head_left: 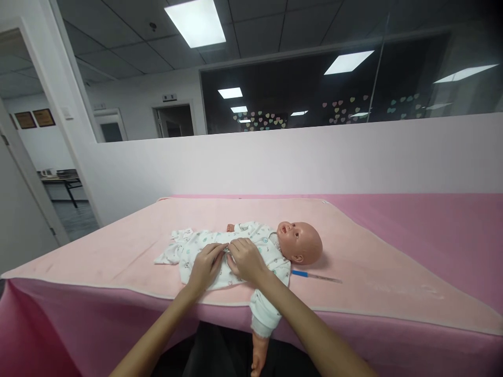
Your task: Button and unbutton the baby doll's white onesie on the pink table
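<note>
A baby doll point(302, 243) lies on its back across the pink cloth, head to the right. It wears a white garment point(196, 246) with small printed figures. Over the middle of the garment's front, my left hand point(206, 267) is closed with its fingertips pinching the fabric. Close against it, my right hand point(244, 257) is also closed on the fabric. A small shiny spot, perhaps a snap, shows between the fingertips; the fingers hide most of it. One doll arm point(260, 348) hangs over the table's front edge, below my right wrist.
A thin stick with a blue end point(301, 273) lies beside the doll's head. Under the doll, a light pink cloth point(129, 241) covers part of the darker pink table cover point(444, 235). A white low wall point(275, 162) with glass above stands behind. At the left is a doorway.
</note>
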### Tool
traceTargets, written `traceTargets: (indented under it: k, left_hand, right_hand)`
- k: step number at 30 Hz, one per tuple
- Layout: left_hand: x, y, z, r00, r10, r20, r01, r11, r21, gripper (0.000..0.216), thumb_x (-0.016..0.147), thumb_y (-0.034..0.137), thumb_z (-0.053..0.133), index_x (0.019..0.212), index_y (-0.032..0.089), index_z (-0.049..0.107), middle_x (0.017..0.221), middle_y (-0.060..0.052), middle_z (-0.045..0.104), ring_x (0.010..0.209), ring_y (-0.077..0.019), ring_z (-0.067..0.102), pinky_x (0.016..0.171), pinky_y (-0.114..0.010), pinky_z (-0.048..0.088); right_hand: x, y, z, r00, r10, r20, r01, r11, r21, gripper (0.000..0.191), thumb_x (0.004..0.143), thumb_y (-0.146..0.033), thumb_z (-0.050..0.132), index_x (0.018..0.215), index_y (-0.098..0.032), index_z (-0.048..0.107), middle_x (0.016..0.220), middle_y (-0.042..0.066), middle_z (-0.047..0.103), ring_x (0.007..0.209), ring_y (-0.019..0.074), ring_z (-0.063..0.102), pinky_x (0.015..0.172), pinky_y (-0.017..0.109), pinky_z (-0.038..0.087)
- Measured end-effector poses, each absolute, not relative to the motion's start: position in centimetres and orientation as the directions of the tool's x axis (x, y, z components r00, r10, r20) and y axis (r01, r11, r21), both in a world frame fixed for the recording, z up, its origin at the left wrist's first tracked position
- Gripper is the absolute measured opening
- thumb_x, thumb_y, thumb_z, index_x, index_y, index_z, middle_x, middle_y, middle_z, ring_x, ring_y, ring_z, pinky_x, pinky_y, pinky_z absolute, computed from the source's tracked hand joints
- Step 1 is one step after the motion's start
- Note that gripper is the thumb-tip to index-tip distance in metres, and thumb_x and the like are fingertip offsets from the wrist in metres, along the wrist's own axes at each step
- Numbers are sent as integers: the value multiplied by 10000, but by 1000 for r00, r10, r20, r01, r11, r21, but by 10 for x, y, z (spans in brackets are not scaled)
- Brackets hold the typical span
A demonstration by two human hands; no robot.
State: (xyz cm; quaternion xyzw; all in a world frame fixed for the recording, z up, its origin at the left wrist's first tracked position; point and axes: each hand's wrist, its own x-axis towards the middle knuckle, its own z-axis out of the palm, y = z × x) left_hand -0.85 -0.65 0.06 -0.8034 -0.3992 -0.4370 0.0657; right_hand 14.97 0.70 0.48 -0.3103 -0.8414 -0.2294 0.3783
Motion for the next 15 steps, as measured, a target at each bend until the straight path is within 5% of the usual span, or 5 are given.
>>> traceTargets:
  k: [11,15]
  left_hand:
    - [-8,-7,2,283,608,742,693,-664,280,261,859,178,372,1053,215,542,986,-56,593,919,-173,549,807,-322,459]
    - [-6,-9,4,290,615,733,701,-658,275,226,860,198,377,992,206,560,958,-55,597,892,-171,550,789,-311,455]
  right_hand:
    - [149,6,3,-537,326,778,684,709,174,193,744,-155,475,922,-125,545,1090,131,516,989,240,419,833,373,338]
    - [149,4,3,-548,358,756,673,725,145,177,699,-145,489,866,-125,544,904,102,542,871,223,437,779,360,354]
